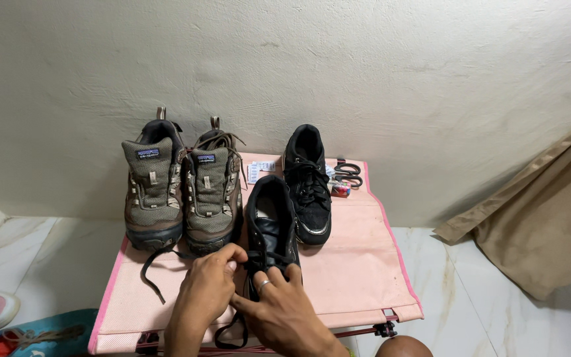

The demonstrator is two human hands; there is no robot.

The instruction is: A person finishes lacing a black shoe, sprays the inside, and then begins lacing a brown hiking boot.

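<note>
Black shoe point(271, 221) — laces seemingly pinched between both hands' fingers point(232, 254).

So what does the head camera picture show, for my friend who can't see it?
Two hands, left hand and right hand, work the laces of a black shoe on a pink table. Two brown hiking shoes and another black shoe stand behind.

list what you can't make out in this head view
- Toe of the near black shoe: covered by the left hand and right hand.
- Scissors: partly behind the far black shoe.
- Blue item on the floor: cut by the bottom edge.
</note>
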